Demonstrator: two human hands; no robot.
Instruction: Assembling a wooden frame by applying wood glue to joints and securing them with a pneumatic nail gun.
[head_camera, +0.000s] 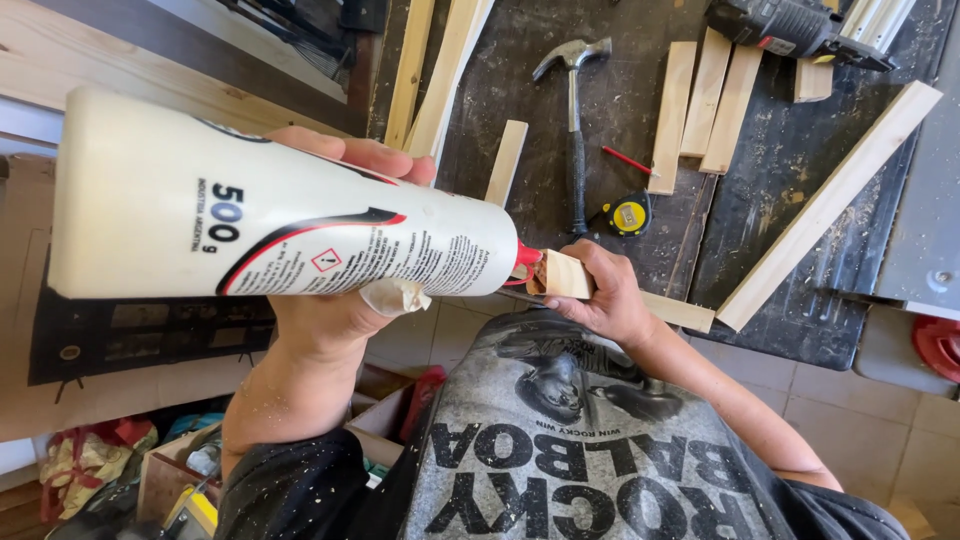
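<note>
Head view — left hand (330, 300) gripping glue bottle (280, 200), right hand (610, 295) clamped round wood block (565, 275), nozzle touching.

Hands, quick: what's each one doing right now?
Left hand: closed around a white glue bottle, its red nozzle at the wood.
Right hand: closed on a small wood block.

A large white glue bottle (270, 215) lies sideways at near left, gripped in the left hand (345, 300); its printed label shows black lettering, a black-and-red curved stripe and a small red diamond warning sign, with a red nozzle (526, 262) pointing right
</note>
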